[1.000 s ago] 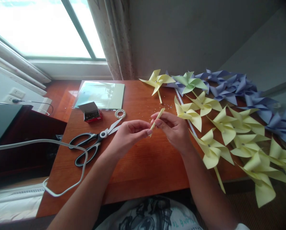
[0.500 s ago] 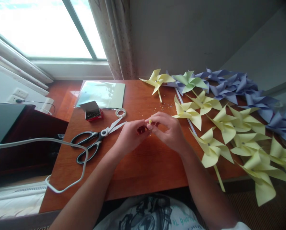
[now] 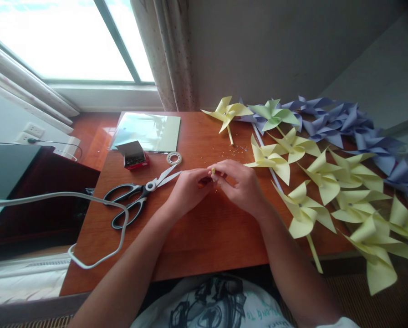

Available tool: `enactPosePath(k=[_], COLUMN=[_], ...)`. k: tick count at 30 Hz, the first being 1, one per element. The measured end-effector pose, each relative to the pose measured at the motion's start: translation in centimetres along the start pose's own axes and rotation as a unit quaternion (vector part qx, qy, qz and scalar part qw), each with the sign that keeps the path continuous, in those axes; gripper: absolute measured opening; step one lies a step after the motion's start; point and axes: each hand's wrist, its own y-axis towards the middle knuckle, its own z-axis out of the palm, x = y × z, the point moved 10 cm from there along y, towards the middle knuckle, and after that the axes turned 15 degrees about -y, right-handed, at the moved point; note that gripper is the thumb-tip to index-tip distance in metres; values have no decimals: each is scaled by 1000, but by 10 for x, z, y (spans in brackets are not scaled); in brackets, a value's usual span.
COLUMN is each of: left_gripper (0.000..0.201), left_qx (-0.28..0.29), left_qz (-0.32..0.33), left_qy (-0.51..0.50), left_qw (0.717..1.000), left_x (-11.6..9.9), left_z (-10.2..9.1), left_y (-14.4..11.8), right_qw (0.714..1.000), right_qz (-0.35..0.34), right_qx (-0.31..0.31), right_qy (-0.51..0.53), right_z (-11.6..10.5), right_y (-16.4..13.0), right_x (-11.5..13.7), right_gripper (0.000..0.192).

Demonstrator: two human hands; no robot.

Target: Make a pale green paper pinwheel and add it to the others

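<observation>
Stick (image 3: 213, 171) pinched between both hands, left (image 3: 186, 191) and right (image 3: 241, 184), mid-desk (image 3: 204, 237); scissors (image 3: 139, 198) left, pinwheels (image 3: 303, 212) right, bare wood toward the near edge.

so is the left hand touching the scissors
Apart. The head view shows bare wooden table between the left hand and the scissors, whose blade tips stop short of the fingers.

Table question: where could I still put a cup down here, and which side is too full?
Bare wood lies on the table in front of the left hand and right hand, by the near edge. Another patch sits between the sheet and the far yellow pinwheel. The right side is crowded with overlapping pinwheels; scissors and cable fill the left.
</observation>
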Motion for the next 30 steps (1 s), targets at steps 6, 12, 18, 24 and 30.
enactPosePath(k=[6,12,18,24,30], left_gripper=[14,14,8,9,7], left_qx=[-11,4,10,17,29], left_qz=[36,34,21,6,0], left_qy=[96,140,132,117,108], left_qw=[995,990,991,993,994], left_x=[-2,9,11,14,15], left_z=[-1,4,4,4,6], left_y=[-1,0,1,1,1], right_qw=[996,993,991,987,986], right_qz=[33,53,62,81,71], right_qx=[0,-1,35,48,52], right_qy=[80,107,113,130,141], right_z=[-2,3,6,8,11], right_y=[0,1,-1,-3,-2], right_x=[-3,-13,-16,-21,-22], right_gripper=[10,8,7,7,8])
